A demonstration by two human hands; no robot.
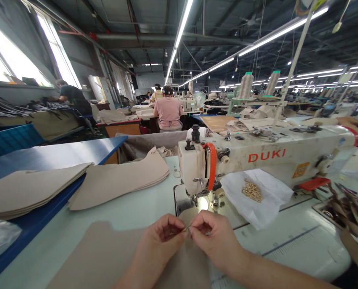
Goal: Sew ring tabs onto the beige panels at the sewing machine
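Far left of the machine [257,156]: blue table [97,150] with the far stack [31,188] and a clear bag [1,237]. Stack layers look loose, so a bump could slide them.

Closer on the machine's left: near stack [121,180], edges slightly fanned; a brushing elbow could skew it.

In front of the machine, reaching left: one panel [106,253], flat, partly under the hands. Forearm weight could drag it crooked or crease it.

Just in front of the machine's needle end: left hand [161,237], thumb and finger pinched closed on a small piece [187,228]. Piece is between both hands, above the panel; fingertips cover most of it, can't tell what it is. Main risk, I'd say: it slips, since so little shows to hold, and drops on the panel or toward the machine.

Same spot, right side: right hand [216,236], also pinching the small piece. Uneven pull between the two pinches could twist it or flick it loose. Fingers are near the machine's needle end; an accidental start could hurt them. Needle itself not clear.

Right of the machine's needle end: white sheet [269,210] with piled gold bits [252,190]; a wrist catching its edge could scatter them.

Machine's far right: tangled straps [352,241], could snag a wide-swinging arm.
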